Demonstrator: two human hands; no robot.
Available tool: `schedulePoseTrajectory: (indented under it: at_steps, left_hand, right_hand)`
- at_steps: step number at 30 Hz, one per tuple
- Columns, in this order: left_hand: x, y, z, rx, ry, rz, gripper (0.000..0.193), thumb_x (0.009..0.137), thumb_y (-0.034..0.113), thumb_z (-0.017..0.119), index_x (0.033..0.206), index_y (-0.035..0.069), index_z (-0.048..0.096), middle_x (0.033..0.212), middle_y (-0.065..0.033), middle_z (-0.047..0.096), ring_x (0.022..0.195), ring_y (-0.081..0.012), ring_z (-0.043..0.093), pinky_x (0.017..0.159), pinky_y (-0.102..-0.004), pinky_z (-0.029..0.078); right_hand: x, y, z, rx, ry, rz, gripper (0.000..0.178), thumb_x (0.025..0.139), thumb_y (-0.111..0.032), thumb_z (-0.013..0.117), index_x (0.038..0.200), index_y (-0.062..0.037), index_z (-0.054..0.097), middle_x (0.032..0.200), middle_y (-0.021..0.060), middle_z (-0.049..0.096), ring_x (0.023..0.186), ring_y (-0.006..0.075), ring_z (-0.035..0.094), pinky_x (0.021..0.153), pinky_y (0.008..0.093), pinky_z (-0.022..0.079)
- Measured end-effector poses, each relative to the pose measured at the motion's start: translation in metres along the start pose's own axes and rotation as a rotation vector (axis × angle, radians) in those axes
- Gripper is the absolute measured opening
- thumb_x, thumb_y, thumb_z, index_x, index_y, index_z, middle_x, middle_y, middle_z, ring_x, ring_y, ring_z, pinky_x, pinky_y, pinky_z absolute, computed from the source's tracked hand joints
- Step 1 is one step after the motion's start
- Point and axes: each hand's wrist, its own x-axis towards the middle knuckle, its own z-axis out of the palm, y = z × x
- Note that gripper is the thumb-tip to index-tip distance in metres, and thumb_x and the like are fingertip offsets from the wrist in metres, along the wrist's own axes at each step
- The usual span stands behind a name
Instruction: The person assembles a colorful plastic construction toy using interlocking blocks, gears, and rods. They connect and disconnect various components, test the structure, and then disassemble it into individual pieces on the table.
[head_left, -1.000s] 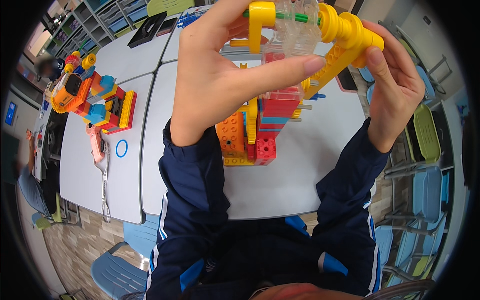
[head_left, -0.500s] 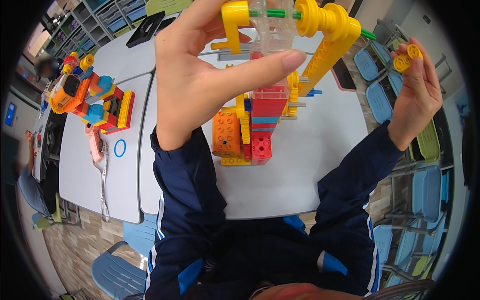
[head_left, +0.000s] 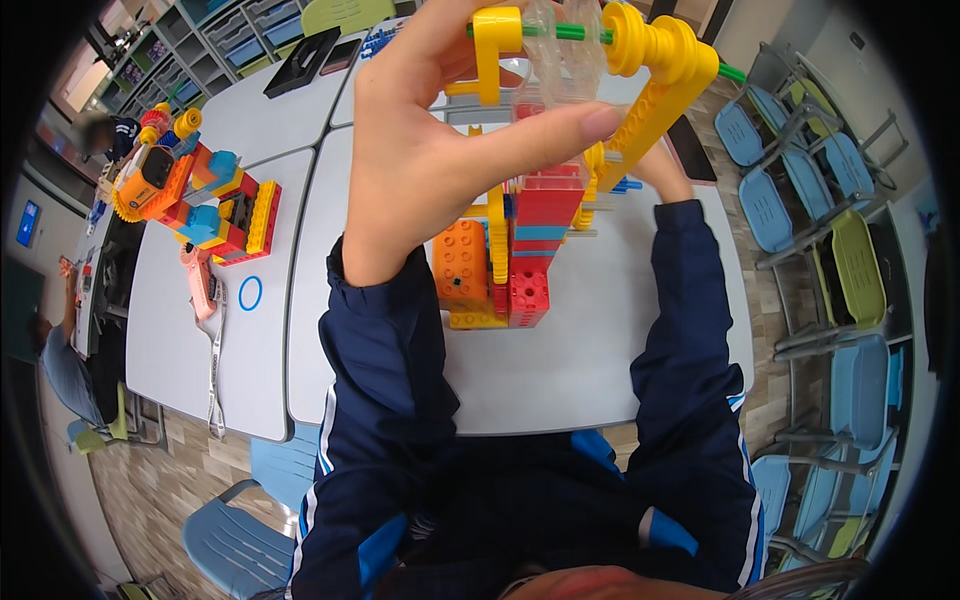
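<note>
A tall building-block model stands on the table, with a column of red and blue bricks (head_left: 545,215) and clear bricks (head_left: 562,75) at its top. An orange block (head_left: 461,262) is at its lower left. Yellow beams (head_left: 655,105) and yellow pulley wheels (head_left: 640,42) sit on a green axle near the top. My left hand (head_left: 420,150) is closed about the upper part, its thumb across the front and its fingers partly hidden behind. My right hand (head_left: 664,172) reaches behind the model's right side; its fingers and anything in them are hidden.
Left on another table are a second block model (head_left: 205,200), a pink device with a strap (head_left: 198,285) and a blue ring (head_left: 250,293). A black tray (head_left: 303,62) lies farther back. Blue chairs (head_left: 768,205) line the right; a person (head_left: 72,360) sits far left.
My right hand, which held small yellow wheels out at the right, has swung left behind the model. The left hand keeps its place on the model while the view shifts slightly.
</note>
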Motion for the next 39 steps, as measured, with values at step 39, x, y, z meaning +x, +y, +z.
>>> schedulePoseTrajectory:
  at_steps: [39]
  left_hand:
    - [0.001,-0.002,-0.004,0.069,-0.066,0.272,0.065,0.074,0.011,0.085,0.13,-0.001,0.055,0.12,-0.0135,0.064,0.107,-0.0194,0.065,0.09,-0.031,0.054]
  right_hand:
    - [-0.046,-0.132,-0.064,0.403,0.56,-0.428,0.056,0.093,-0.018,0.068,0.138,0.0051,0.047,0.126,0.0174,0.063,0.114,0.0238,0.063,0.102,0.0351,0.048]
